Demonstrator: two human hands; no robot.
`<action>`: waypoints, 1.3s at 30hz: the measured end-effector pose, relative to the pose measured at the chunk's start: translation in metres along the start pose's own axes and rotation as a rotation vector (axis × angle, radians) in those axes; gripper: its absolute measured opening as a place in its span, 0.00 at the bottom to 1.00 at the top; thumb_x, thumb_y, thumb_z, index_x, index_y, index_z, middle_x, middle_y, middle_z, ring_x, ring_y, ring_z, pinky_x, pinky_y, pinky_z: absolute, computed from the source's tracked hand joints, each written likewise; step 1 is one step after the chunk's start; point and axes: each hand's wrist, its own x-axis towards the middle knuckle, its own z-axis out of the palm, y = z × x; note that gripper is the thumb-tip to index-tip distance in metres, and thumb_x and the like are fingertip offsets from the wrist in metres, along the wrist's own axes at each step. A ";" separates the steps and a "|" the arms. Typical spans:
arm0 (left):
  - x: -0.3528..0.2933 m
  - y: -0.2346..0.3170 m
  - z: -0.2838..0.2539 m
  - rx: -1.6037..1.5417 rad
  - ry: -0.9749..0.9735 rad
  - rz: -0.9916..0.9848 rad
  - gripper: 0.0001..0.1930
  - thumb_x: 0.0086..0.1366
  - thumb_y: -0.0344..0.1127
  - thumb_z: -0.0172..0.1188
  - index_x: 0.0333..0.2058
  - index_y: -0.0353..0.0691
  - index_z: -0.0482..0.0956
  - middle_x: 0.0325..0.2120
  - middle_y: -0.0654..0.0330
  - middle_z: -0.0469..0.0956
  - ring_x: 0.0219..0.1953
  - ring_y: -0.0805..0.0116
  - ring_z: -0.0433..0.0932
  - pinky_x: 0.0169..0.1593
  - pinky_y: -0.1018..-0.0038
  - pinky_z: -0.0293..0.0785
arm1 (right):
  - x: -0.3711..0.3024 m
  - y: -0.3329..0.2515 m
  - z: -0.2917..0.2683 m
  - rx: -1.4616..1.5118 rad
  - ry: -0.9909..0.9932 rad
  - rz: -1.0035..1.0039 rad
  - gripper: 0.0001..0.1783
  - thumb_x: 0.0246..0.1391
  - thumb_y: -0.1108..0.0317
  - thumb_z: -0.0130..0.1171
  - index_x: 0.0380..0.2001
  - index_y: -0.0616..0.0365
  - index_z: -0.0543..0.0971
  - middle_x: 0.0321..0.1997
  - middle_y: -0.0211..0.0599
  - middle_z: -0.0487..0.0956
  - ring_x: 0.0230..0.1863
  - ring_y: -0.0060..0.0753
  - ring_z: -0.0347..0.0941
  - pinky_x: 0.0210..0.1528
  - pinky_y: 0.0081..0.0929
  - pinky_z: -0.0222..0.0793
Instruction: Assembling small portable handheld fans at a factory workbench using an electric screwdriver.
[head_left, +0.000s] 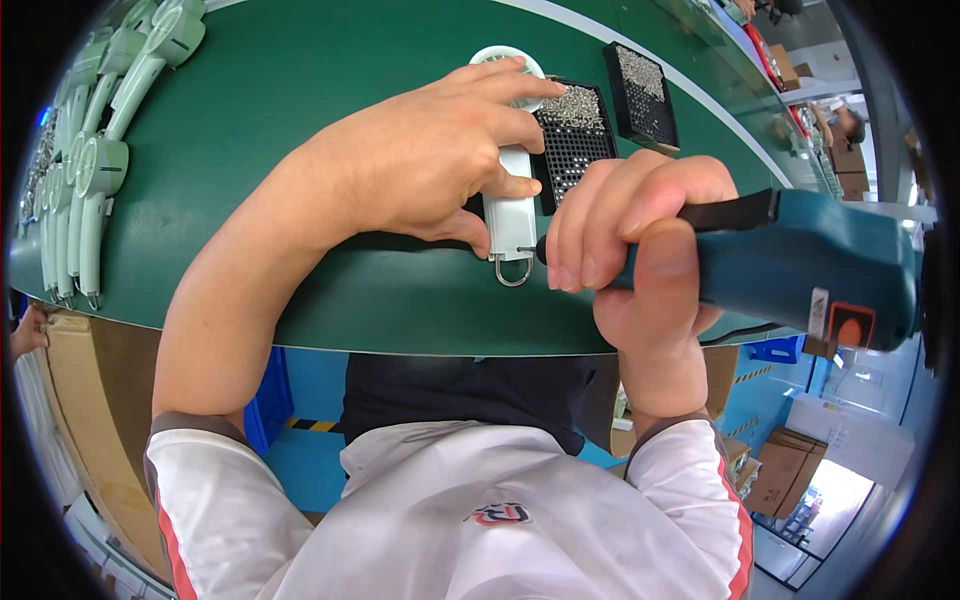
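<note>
My left hand (430,155) presses down on a pale green handheld fan (511,215) that lies on the green table (300,90), its round head under my fingertips and its handle with a metal loop pointing toward me. My right hand (640,235) grips a teal electric screwdriver (800,260), whose dark tip meets the fan handle near its lower end.
Two black screw trays (575,140) (643,95) holding small silver screws sit just behind the fan. A row of several pale green fans (90,150) lies along the table's left side. Cardboard boxes (785,470) and a blue crate stand on the floor below right.
</note>
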 end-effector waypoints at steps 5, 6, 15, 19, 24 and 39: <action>0.006 -0.001 -0.002 -0.006 0.012 0.032 0.27 0.40 0.41 0.81 0.44 0.48 0.90 0.50 0.57 0.80 0.70 0.44 0.64 0.71 0.40 0.59 | -0.005 -0.001 0.005 0.023 0.045 -0.056 0.12 0.70 0.60 0.58 0.39 0.56 0.69 0.22 0.32 0.70 0.20 0.27 0.66 0.20 0.27 0.70; 0.006 -0.001 -0.002 -0.002 0.018 0.028 0.25 0.40 0.43 0.81 0.42 0.47 0.90 0.47 0.55 0.80 0.69 0.44 0.66 0.72 0.43 0.60 | -0.006 -0.001 0.006 0.012 0.062 -0.036 0.12 0.70 0.61 0.58 0.39 0.56 0.69 0.22 0.32 0.70 0.20 0.27 0.67 0.21 0.27 0.71; -0.003 0.004 -0.002 0.008 0.022 -0.015 0.26 0.41 0.46 0.81 0.43 0.47 0.91 0.47 0.55 0.81 0.69 0.45 0.65 0.74 0.45 0.57 | -0.006 -0.061 -0.050 0.069 0.654 0.085 0.16 0.70 0.59 0.56 0.43 0.66 0.77 0.21 0.33 0.71 0.16 0.26 0.67 0.17 0.27 0.65; -0.001 0.005 -0.007 0.030 -0.028 -0.013 0.25 0.42 0.44 0.81 0.43 0.48 0.91 0.46 0.55 0.82 0.70 0.47 0.64 0.75 0.46 0.55 | -0.048 -0.032 -0.152 -0.741 0.844 0.646 0.12 0.61 0.63 0.62 0.40 0.62 0.81 0.25 0.31 0.75 0.21 0.24 0.71 0.25 0.25 0.71; 0.000 0.004 -0.005 0.036 -0.036 0.002 0.25 0.42 0.43 0.81 0.44 0.50 0.91 0.47 0.57 0.81 0.71 0.47 0.63 0.76 0.47 0.55 | -0.096 0.015 -0.199 -1.453 0.618 0.833 0.16 0.59 0.62 0.65 0.37 0.67 0.82 0.26 0.47 0.81 0.25 0.42 0.80 0.33 0.39 0.77; -0.001 0.006 -0.006 0.029 0.000 -0.023 0.24 0.43 0.35 0.79 0.44 0.51 0.91 0.48 0.56 0.82 0.70 0.48 0.64 0.76 0.47 0.53 | -0.085 0.017 -0.047 -1.765 0.416 0.219 0.13 0.65 0.70 0.60 0.47 0.66 0.84 0.49 0.56 0.84 0.53 0.58 0.80 0.56 0.46 0.77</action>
